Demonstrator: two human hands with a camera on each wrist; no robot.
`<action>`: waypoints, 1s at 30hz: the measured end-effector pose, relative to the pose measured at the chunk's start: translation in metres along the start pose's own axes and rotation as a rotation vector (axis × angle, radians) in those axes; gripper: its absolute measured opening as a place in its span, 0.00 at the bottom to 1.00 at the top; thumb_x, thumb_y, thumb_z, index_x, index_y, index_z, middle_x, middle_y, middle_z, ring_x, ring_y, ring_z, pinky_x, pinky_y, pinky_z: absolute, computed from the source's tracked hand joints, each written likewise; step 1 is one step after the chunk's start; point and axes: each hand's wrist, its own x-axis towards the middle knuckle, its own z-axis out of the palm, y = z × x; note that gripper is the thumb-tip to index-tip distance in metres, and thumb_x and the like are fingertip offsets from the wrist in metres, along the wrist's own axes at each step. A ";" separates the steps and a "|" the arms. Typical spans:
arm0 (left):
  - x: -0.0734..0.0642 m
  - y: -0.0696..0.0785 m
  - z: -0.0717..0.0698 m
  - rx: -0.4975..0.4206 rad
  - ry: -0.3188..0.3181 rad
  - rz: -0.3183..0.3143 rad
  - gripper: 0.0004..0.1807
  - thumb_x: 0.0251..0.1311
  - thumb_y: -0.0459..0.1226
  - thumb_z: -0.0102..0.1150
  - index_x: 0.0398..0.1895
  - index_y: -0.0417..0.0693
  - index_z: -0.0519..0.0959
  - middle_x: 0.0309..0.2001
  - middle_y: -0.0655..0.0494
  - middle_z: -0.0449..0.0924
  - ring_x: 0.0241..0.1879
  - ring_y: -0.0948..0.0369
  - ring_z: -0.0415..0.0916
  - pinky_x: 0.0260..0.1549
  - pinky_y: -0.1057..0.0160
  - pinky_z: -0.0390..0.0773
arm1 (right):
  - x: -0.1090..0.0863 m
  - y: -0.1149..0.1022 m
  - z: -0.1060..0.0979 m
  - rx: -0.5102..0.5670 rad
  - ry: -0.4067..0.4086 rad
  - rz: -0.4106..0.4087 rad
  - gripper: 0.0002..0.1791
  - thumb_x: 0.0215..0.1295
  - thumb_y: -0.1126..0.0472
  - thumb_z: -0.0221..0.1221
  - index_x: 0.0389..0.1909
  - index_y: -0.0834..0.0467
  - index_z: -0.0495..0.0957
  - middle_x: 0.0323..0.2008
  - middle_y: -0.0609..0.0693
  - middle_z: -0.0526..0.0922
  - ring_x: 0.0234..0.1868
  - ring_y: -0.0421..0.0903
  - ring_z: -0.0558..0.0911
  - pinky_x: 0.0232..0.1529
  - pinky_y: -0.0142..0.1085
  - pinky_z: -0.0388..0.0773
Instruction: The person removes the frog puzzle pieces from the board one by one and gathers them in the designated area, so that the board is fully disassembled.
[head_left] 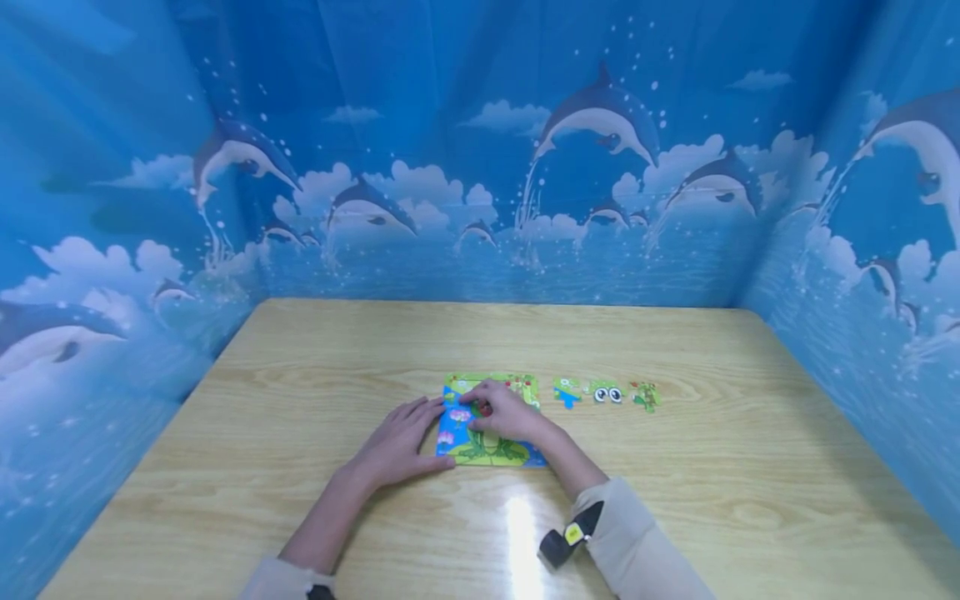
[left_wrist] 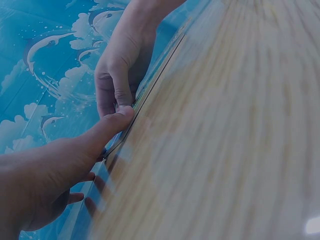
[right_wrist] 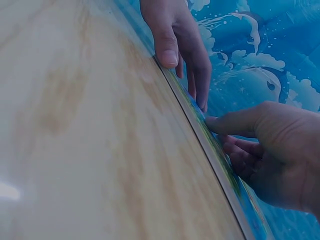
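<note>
A frog jigsaw puzzle point(head_left: 491, 457) lies on the table in front of me, with green, blue and pink pictures in its tray. My left hand point(head_left: 397, 443) rests at its left side, the fingers reaching its edge and the thumb point(left_wrist: 120, 117) at the near corner. Over the puzzle's middle is my right hand point(head_left: 506, 412), fingers bent and tips down on the picture. Its thumb point(right_wrist: 232, 122) and index finger stand apart there; I cannot tell whether they pinch a piece. Part of the frog is hidden under this hand.
Right of the puzzle lie three loose pieces in a row: a blue and green piece point(head_left: 567, 392), a piece with two big eyes point(head_left: 606, 393) and a green piece point(head_left: 646, 396). A dolphin-print curtain point(head_left: 480, 167) surrounds the wooden table point(head_left: 750, 467) at the back and sides.
</note>
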 end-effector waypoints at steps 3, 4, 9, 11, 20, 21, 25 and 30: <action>0.000 0.000 0.000 0.000 0.003 0.003 0.49 0.49 0.66 0.53 0.68 0.45 0.58 0.68 0.50 0.54 0.67 0.49 0.48 0.63 0.47 0.47 | 0.000 -0.001 0.000 -0.019 0.002 -0.005 0.22 0.56 0.62 0.63 0.54 0.58 0.74 0.43 0.49 0.72 0.40 0.43 0.72 0.40 0.37 0.72; 0.000 0.000 -0.001 0.001 0.002 0.003 0.49 0.49 0.66 0.52 0.68 0.45 0.58 0.68 0.50 0.54 0.67 0.49 0.48 0.63 0.47 0.47 | 0.000 -0.001 0.000 -0.025 0.004 -0.007 0.23 0.56 0.62 0.63 0.54 0.58 0.74 0.42 0.49 0.72 0.40 0.43 0.72 0.39 0.37 0.72; 0.000 0.000 -0.001 0.000 -0.001 0.005 0.49 0.49 0.66 0.52 0.68 0.45 0.58 0.68 0.50 0.54 0.67 0.49 0.48 0.63 0.47 0.47 | 0.001 -0.002 0.001 -0.068 0.021 -0.036 0.24 0.55 0.63 0.63 0.55 0.58 0.74 0.41 0.48 0.70 0.37 0.42 0.70 0.36 0.34 0.72; 0.000 -0.001 -0.001 0.002 -0.001 0.004 0.49 0.49 0.66 0.53 0.68 0.45 0.58 0.68 0.50 0.54 0.67 0.49 0.48 0.63 0.47 0.47 | 0.001 -0.002 0.001 -0.082 0.032 -0.049 0.24 0.55 0.63 0.64 0.55 0.57 0.74 0.40 0.49 0.70 0.37 0.42 0.69 0.36 0.34 0.71; 0.000 0.001 -0.001 0.007 0.006 0.016 0.48 0.50 0.65 0.54 0.68 0.44 0.59 0.68 0.50 0.55 0.66 0.48 0.49 0.63 0.47 0.47 | 0.000 -0.004 0.000 -0.084 0.032 -0.062 0.24 0.54 0.63 0.64 0.54 0.56 0.73 0.37 0.47 0.68 0.36 0.42 0.69 0.33 0.34 0.71; 0.000 0.001 -0.002 0.009 0.005 0.015 0.48 0.50 0.65 0.54 0.68 0.44 0.59 0.68 0.49 0.55 0.66 0.48 0.49 0.63 0.47 0.47 | -0.001 -0.004 -0.001 -0.076 0.023 -0.064 0.24 0.54 0.64 0.63 0.54 0.56 0.73 0.37 0.47 0.68 0.35 0.42 0.69 0.33 0.34 0.71; 0.000 0.002 -0.002 0.010 0.000 0.007 0.48 0.50 0.65 0.53 0.68 0.44 0.59 0.68 0.50 0.55 0.66 0.49 0.49 0.63 0.47 0.47 | -0.002 -0.004 -0.004 -0.024 -0.012 -0.080 0.26 0.54 0.69 0.61 0.56 0.58 0.71 0.36 0.49 0.68 0.33 0.43 0.70 0.31 0.33 0.71; 0.000 0.001 -0.001 0.007 0.004 0.000 0.47 0.52 0.65 0.51 0.68 0.44 0.59 0.68 0.50 0.55 0.66 0.49 0.49 0.63 0.47 0.47 | -0.003 -0.004 -0.007 0.001 -0.036 -0.088 0.28 0.53 0.74 0.58 0.57 0.58 0.71 0.36 0.49 0.70 0.33 0.42 0.70 0.32 0.32 0.72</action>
